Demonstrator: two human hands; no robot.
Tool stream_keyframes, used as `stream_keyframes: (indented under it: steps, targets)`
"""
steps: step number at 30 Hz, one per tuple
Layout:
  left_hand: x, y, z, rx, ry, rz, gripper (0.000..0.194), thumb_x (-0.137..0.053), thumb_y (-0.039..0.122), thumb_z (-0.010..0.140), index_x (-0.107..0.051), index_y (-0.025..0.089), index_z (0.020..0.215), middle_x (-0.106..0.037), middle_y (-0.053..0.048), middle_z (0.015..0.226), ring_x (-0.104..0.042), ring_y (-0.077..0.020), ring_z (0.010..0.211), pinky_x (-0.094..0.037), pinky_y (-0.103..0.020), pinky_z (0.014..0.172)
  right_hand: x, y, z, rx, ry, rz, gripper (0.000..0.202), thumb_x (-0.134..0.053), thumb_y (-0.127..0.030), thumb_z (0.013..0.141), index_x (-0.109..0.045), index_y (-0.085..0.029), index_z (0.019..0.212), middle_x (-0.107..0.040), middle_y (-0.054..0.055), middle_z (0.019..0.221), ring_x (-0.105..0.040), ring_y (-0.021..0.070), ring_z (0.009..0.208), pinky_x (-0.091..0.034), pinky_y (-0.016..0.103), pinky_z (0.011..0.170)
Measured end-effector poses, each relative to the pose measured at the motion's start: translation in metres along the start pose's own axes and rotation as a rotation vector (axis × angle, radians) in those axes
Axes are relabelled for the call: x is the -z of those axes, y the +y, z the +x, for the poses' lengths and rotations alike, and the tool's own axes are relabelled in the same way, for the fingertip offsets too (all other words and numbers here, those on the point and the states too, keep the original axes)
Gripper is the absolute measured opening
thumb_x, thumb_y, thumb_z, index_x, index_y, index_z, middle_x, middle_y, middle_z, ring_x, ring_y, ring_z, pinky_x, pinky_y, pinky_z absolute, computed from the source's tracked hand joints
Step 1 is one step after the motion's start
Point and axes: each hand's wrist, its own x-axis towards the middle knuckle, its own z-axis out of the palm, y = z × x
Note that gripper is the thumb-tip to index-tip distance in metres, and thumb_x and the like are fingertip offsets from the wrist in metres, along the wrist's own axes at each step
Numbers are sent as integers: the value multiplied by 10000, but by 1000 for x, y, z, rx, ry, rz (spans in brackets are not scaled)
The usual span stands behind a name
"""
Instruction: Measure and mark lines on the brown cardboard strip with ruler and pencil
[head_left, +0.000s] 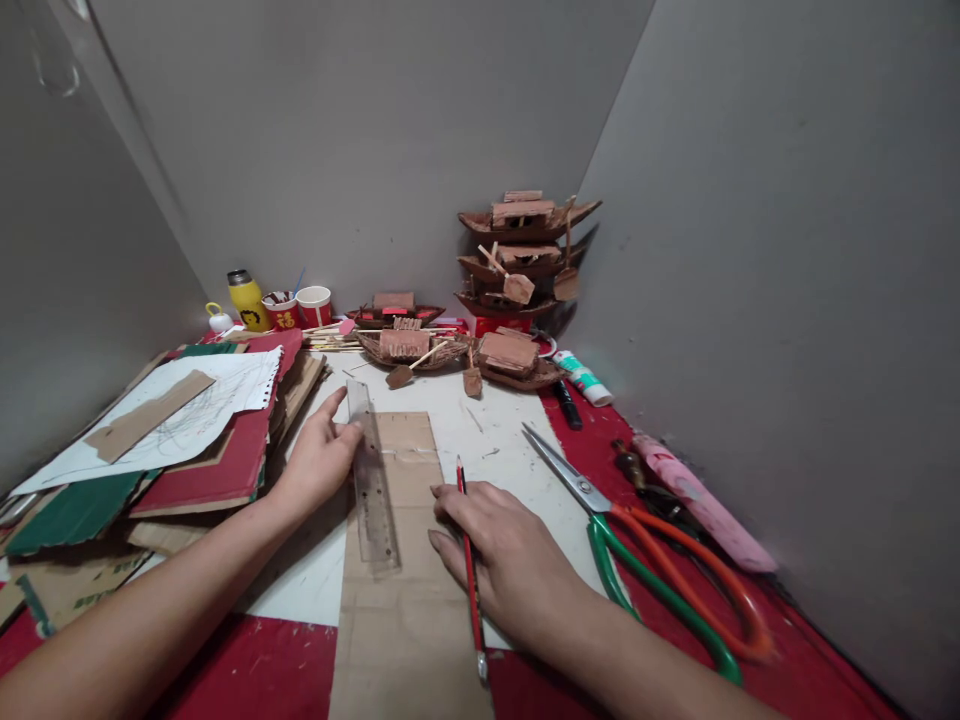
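Grey, plain walls (360,130) are enclosing a red-covered tabletop (255,665), where a long, flat strip of brown cardboard (411,620) is lying lengthwise, partly over a white sheet (296,590). Along its left side a clear plastic ruler (373,495) is resting. The left hand (328,448) is curling halfway, its thumb touching the ruler; whether its hidden fingers are pressing, I cannot tell. The right hand (510,560), loosely bent, is holding a slim red-and-black pencil (470,570) beside the strip's right edge. The cardboard is probably handling as light and fairly stiff, weakest at its creases, its long edges offering the best hold; the ruler is likely sliding easily. The strip's near end is running out of view, and the ruler's markings are escaping legibility.
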Motion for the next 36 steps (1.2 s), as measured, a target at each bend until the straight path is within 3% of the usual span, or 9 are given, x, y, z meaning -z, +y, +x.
stream_keyframes:
  steps: [8,17,26,31,36]
  targets:
    - [-6,6,-6,-37,10,-65,629,-576,270,787,-453,36,1358,-645,-7,606,-484,-99,404,-330,-202,422,2,-1,1,-10,3,18,72,-552,-177,886,-598,-176,941,-656,85,862,-587,226,875,-455,341,769]
    - [-6,10,-8,-72,1,-117,411,-602,374,757,-635,154,1103,-592,43,613,-481,-108,473,-372,-209,482,11,2,5,-140,77,25,108,-556,-217,896,-598,-179,988,-666,70,865,-608,202,818,-436,304,729]
    - [5,1,10,-52,104,-118,377,-627,360,678,-637,144,987,-584,33,637,-489,-103,490,-336,-198,467,13,-2,6,-168,55,-62,193,-570,-207,886,-592,-155,1071,-679,93,909,-616,217,845,-421,300,727]
    - [4,-3,10,-4,69,-149,311,-617,303,679,-631,139,943,-569,33,590,-504,-102,469,-345,-195,454,13,-3,6,-175,51,-66,192,-549,-212,895,-598,-158,1073,-680,94,918,-619,221,853,-423,303,728]
    - [5,-1,9,22,37,-161,363,-695,320,646,-617,140,952,-524,63,533,-427,-77,391,-289,-185,409,11,0,6,-165,73,-46,203,-537,-198,888,-594,-161,1079,-677,98,923,-618,222,858,-429,310,739]
